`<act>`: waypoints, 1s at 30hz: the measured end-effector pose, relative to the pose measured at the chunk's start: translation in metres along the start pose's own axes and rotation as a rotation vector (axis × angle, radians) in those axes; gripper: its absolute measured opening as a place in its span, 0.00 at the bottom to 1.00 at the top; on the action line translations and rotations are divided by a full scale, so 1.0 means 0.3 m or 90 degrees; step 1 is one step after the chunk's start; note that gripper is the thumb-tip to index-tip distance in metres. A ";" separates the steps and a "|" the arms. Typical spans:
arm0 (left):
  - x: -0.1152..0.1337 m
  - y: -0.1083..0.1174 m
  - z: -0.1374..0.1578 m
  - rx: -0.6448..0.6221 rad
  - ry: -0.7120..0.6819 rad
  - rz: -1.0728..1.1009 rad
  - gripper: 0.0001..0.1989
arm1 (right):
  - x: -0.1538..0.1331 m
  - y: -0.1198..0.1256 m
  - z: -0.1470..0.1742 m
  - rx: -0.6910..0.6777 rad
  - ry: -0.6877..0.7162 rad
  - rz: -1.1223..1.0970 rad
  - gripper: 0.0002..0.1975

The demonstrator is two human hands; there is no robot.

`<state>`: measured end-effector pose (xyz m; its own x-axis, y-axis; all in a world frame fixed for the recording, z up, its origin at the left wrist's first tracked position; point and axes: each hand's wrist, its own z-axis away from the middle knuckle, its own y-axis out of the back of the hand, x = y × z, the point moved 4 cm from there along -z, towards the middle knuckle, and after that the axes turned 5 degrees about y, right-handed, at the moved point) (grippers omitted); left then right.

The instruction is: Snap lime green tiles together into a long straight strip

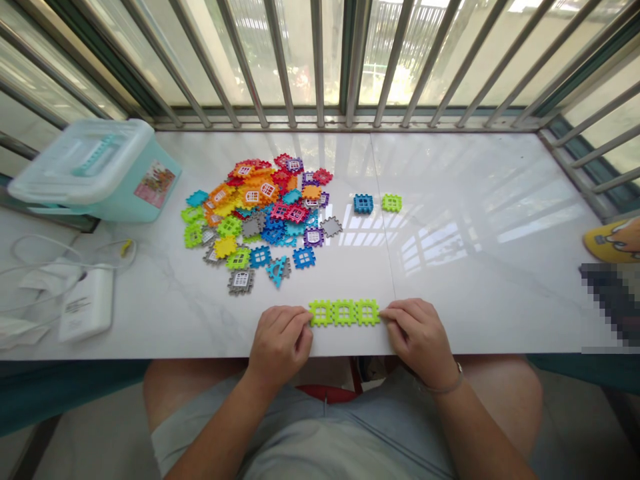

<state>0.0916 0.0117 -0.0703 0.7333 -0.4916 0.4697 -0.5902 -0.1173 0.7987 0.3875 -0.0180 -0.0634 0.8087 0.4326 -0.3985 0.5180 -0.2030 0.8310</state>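
A row of three joined lime-green window tiles (345, 313) lies near the table's front edge. My left hand (281, 345) pinches its left end with closed fingers. At the opposite end, my right hand (419, 339) has its thumb and fingertips closed on the last tile's edge. Beyond the row sits a heap of interlocking building tiles (260, 193) in orange, red, blue, green, yellow, purple and grey, many with window patterns. Apart from the heap, a dark blue window tile (363, 204) and a single lime-green tile (391, 203) rest side by side.
A teal storage box (145, 173) with a translucent lid stands at the back left. In front of it are a white power bank (87, 303) and cables. A yellow object (613, 241) lies at the right edge. Metal window bars (320, 67) line the back of the white table (475, 280).
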 end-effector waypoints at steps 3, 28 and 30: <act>0.001 0.000 0.000 0.001 -0.001 -0.001 0.12 | -0.002 0.000 -0.001 -0.001 -0.001 -0.004 0.10; 0.025 0.001 0.000 -0.116 -0.108 -0.042 0.24 | 0.002 -0.019 -0.013 -0.118 0.027 -0.007 0.26; 0.031 -0.008 0.001 -0.169 -0.144 -0.057 0.26 | 0.007 -0.019 -0.012 -0.112 0.024 -0.016 0.25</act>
<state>0.0998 0.0072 -0.0679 0.6675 -0.6712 0.3223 -0.3975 0.0448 0.9165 0.3852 -0.0128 -0.0677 0.7834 0.4693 -0.4076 0.4783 -0.0364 0.8774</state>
